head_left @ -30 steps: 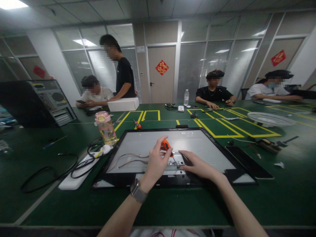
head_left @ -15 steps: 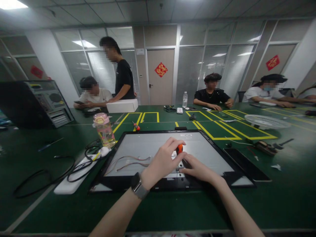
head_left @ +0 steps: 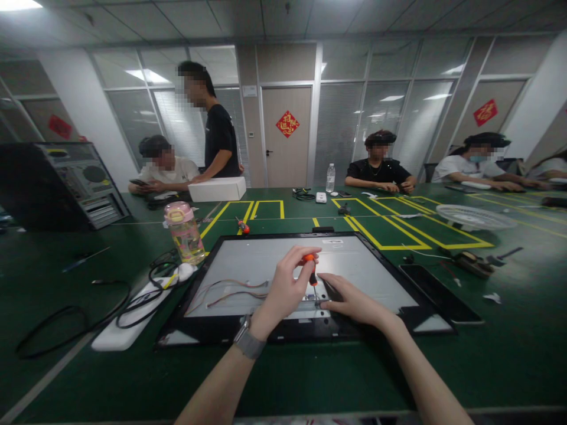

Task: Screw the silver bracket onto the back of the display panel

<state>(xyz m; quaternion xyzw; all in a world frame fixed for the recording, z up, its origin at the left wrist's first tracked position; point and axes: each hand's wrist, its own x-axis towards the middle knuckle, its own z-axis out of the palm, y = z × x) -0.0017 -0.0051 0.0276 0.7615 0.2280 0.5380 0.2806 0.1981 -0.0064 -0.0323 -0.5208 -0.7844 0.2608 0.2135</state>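
Note:
My left hand point(head_left: 287, 283), with a watch on its wrist, pinches the orange-and-black handle of a screwdriver point(head_left: 312, 276). The screwdriver stands nearly upright, its shaft pointing down at a small metal bracket point(head_left: 325, 321) on the panel's near side. My right hand point(head_left: 354, 301) lies to the right of the shaft, thumb and forefinger stretched out and apart. Its thumb tip is beside the screwdriver's tip. Under both hands lies a flat display panel point(head_left: 367, 265) with a grey back and black frame. Thin wires point(head_left: 234, 287) run across its left part. Whether a screw sits under the tip is too small to tell.
A pink-lidded bottle point(head_left: 183, 236), black cables point(head_left: 71, 330) and a white power strip point(head_left: 128, 324) are on the left. A phone-like black slab point(head_left: 438, 295) lies right of the panel. Another red screwdriver point(head_left: 243, 226) lies beyond it. Several people sit or stand across the table.
My left fingers have shifted slightly left and re-gripped the screwdriver handle, which now leans a little left with its shaft showing. My right hand stays nearly still.

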